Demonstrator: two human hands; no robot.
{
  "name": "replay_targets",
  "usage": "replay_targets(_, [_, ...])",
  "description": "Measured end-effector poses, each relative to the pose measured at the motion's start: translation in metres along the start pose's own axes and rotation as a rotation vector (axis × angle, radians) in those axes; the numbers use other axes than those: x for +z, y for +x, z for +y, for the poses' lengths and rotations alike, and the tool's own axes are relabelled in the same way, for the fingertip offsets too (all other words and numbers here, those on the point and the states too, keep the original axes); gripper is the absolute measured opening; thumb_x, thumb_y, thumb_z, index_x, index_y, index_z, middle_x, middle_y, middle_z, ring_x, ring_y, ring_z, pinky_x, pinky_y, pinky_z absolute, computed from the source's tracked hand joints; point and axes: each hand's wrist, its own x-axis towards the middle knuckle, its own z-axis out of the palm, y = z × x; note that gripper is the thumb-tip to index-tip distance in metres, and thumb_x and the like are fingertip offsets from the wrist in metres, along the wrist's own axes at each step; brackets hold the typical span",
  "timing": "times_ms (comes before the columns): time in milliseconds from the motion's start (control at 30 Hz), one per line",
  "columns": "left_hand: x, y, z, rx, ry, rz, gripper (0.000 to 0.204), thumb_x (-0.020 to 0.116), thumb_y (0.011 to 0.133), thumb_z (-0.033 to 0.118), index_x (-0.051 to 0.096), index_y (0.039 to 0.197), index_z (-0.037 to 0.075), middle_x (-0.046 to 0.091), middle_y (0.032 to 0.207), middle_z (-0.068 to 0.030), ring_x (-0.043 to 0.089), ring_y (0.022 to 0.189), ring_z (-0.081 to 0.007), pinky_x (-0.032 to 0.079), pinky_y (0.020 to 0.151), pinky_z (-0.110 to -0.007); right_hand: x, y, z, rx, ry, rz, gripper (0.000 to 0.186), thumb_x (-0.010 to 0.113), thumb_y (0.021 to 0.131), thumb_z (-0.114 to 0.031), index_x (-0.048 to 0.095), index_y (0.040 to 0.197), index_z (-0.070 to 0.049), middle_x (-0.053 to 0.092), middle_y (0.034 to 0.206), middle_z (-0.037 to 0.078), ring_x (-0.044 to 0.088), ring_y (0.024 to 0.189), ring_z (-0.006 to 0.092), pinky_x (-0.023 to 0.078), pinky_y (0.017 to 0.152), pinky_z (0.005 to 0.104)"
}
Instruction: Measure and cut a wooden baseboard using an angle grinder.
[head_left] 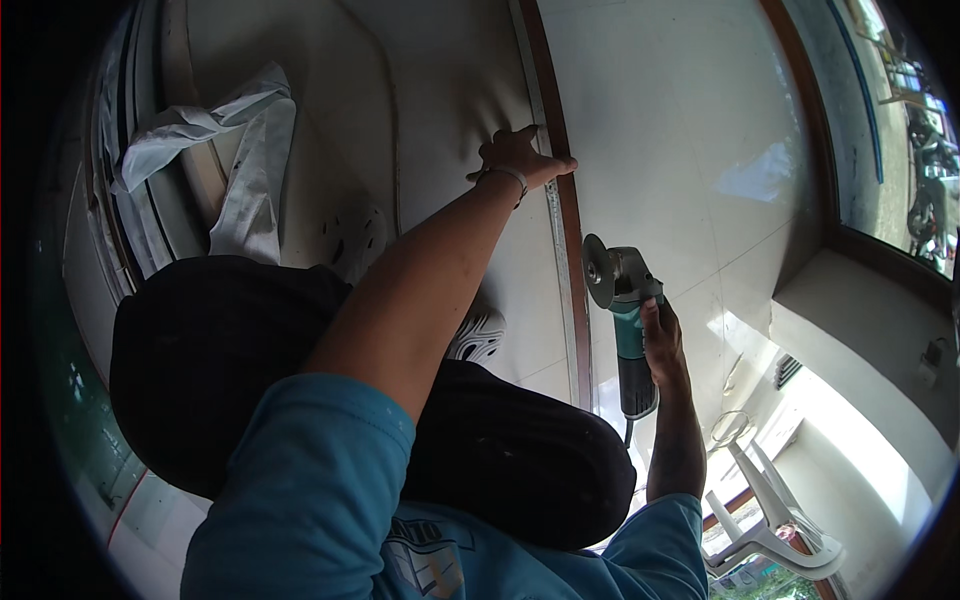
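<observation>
My left hand [515,155] reaches far out with its fingers apart, the thumb and fingertips set on either side of a long straight profile [555,125] with a brown side and a grey side. My right hand [662,345] is wrapped round the body of an angle grinder [630,335], green and black. The grinder's disc [597,270] stands on edge just right of the profile, seemingly a small distance from it. A cord leaves the tool's lower end. Whether the disc is spinning I cannot tell.
Pale floor tiles [650,90] lie under the profile. Crumpled silvery-white sheeting [250,190] rests on stacked long strips [150,220] at left. A white plastic chair [765,510] is at lower right. A brown-framed opening [825,190] borders the right side. My shoes [478,338] are close to the profile.
</observation>
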Motion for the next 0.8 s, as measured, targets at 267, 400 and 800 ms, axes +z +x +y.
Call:
replay_targets(267, [0.009, 0.009, 0.001, 0.035, 0.122, 0.071, 0.104, 0.066, 0.064, 0.078, 0.047, 0.144, 0.014, 0.056, 0.128, -0.0194, 0.053, 0.125, -0.0305, 0.041, 0.102, -0.04, -0.002, 0.001, -0.001, 0.031, -0.027, 0.029, 0.08, 0.047, 0.091, -0.069, 0.055, 0.121, 0.005, 0.061, 0.098, 0.011, 0.053, 0.092, 0.0181, 0.044, 0.083, 0.0329])
replay_targets(400, [0.01, 0.01, -0.002, 0.047, 0.113, 0.085, 0.102, 0.066, 0.064, 0.078, 0.05, 0.142, 0.014, 0.059, 0.125, -0.0177, 0.055, 0.122, -0.0304, 0.042, 0.102, -0.04, -0.002, 0.002, -0.003, 0.067, -0.03, 0.023, 0.081, 0.047, 0.091, -0.069, 0.055, 0.122, 0.005, 0.061, 0.098, 0.011, 0.053, 0.092, 0.0182, 0.044, 0.083, 0.0328])
replay_targets(800, [0.006, 0.009, -0.001, 0.06, 0.117, 0.05, 0.097, 0.067, 0.068, 0.074, 0.049, 0.142, 0.014, 0.063, 0.118, -0.0153, 0.05, 0.125, -0.0285, 0.039, 0.101, -0.044, 0.004, 0.009, -0.012, 0.109, -0.058, 0.046, 0.084, 0.048, 0.09, -0.07, 0.054, 0.125, 0.006, 0.062, 0.104, 0.012, 0.053, 0.094, 0.018, 0.043, 0.085, 0.0319])
